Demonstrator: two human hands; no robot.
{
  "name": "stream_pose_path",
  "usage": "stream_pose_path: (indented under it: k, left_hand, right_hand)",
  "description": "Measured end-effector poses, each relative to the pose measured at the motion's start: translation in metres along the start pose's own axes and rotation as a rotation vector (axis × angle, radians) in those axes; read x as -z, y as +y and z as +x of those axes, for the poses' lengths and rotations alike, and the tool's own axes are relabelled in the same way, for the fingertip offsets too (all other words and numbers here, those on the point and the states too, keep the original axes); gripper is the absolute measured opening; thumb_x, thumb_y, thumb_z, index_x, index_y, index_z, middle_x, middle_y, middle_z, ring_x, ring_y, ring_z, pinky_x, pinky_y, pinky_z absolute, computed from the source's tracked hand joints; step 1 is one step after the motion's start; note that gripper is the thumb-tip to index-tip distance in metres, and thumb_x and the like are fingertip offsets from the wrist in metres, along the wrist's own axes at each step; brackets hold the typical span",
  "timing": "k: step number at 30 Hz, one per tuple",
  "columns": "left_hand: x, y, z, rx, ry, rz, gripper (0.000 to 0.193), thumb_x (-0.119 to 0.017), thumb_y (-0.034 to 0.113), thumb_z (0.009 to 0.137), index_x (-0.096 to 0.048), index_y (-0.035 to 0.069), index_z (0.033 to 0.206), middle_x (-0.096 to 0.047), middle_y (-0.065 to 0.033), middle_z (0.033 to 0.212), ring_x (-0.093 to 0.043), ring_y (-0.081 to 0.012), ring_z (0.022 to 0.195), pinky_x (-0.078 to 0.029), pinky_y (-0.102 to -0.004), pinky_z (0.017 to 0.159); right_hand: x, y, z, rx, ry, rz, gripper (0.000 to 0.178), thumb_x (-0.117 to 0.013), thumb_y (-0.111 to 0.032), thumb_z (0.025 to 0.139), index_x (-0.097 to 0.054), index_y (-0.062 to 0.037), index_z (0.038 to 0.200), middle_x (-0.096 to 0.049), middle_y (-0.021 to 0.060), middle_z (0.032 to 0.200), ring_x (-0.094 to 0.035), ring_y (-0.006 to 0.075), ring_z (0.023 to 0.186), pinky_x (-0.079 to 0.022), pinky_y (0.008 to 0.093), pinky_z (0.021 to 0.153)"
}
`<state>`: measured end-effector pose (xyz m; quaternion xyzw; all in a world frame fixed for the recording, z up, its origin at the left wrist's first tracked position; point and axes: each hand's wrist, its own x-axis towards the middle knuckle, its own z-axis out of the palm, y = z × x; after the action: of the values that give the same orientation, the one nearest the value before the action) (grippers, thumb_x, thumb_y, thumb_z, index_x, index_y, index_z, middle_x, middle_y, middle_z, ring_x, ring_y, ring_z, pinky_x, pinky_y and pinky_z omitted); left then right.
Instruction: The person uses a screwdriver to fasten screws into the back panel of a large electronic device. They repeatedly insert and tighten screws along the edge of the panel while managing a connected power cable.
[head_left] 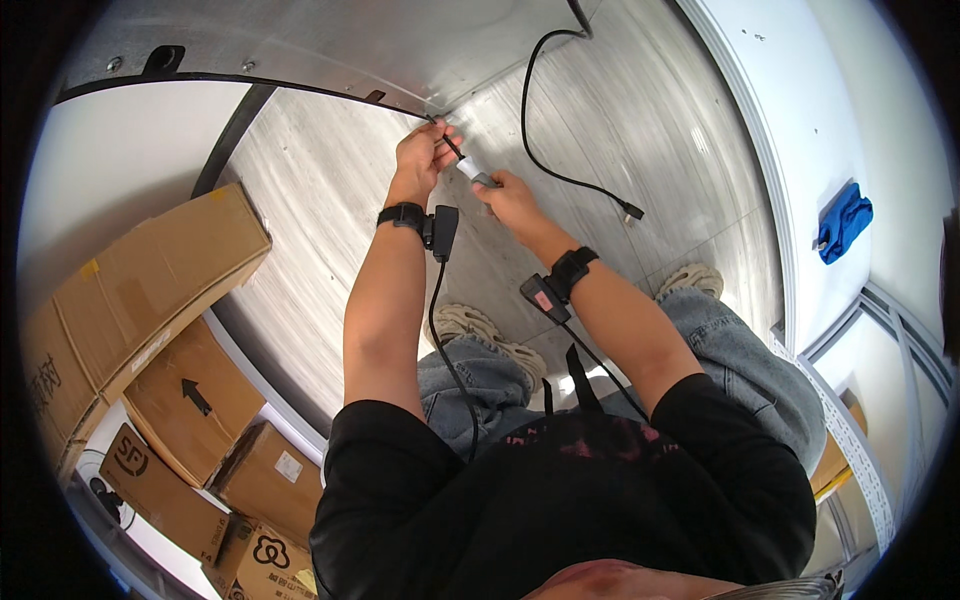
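Note:
My right hand [513,205] is wrapped round the grey and white handle of a screwdriver [468,168]. Its dark shaft slants up and left to the lower edge of a grey metal panel [300,60]. At the shaft's far end is my left hand [420,158], thumb and fingers curled in beside the tip, against the panel's edge. What those fingers pinch is too small to make out. Black straps with small boxes circle both wrists, and a cable runs down from each box.
A black cable [526,110] with a plug [632,212] lies on the pale wood-look floor [330,170]. Cardboard boxes [160,280] are stacked at the left. A blue cloth-like item [845,222] is on the white surface at the right. My shoes [480,328] are below my forearms.

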<state>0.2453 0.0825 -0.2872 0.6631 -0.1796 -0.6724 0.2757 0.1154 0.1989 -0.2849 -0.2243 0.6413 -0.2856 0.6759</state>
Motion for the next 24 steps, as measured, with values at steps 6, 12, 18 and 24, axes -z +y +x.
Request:
stream_pose_path:
  k: [6,12,18,24]
  left_hand:
    - [0.008,-0.006,0.005,-0.054,-0.046,-0.030,0.026,-0.050,0.011,0.092,-0.050,0.006,0.117,-0.064,-0.0055,0.093,-0.067,-0.0176,0.079,-0.053,-0.0240,0.054]
    - [0.002,-0.002,-0.008,-0.066,0.002,0.075,0.043,-0.046,0.003,0.090,-0.039,0.009,0.132,-0.062,-0.0075,0.099,-0.066,-0.0192,0.079,-0.055,-0.0271,0.059]
    - [-0.007,-0.019,-0.017,-0.023,-0.062,0.058,0.049,-0.046,-0.004,0.087,-0.034,0.003,0.134,-0.063,-0.0118,0.097,-0.067,-0.0210,0.076,-0.056,-0.0265,0.056]
    - [-0.052,0.003,-0.051,-0.096,-0.319,0.095,0.011,-0.050,0.004,0.091,-0.053,0.002,0.101,-0.063,-0.0124,0.099,-0.065,-0.0228,0.088,-0.056,-0.0293,0.074]
  right_hand:
    - [0.001,0.010,0.003,0.038,-0.055,0.009,0.030,-0.056,-0.027,0.089,-0.057,0.0018,0.097,-0.057,0.0067,0.077,-0.054,0.0152,0.065,-0.042,0.0306,0.059]
    - [0.001,0.009,-0.003,0.022,-0.164,0.103,0.030,-0.047,-0.025,0.095,-0.052,0.0006,0.109,-0.059,0.0076,0.084,-0.058,0.0159,0.069,-0.046,0.0303,0.063]
    - [0.024,0.021,-0.014,-0.102,-0.236,0.226,0.032,-0.052,-0.025,0.091,-0.052,0.0029,0.107,-0.061,0.0086,0.080,-0.058,0.0172,0.061,-0.047,0.0323,0.058]
    - [0.111,-0.014,-0.023,-0.004,-0.149,0.025,0.034,-0.065,-0.025,0.081,-0.054,-0.0041,0.105,-0.061,0.0060,0.082,-0.058,0.0135,0.064,-0.042,0.0264,0.053]
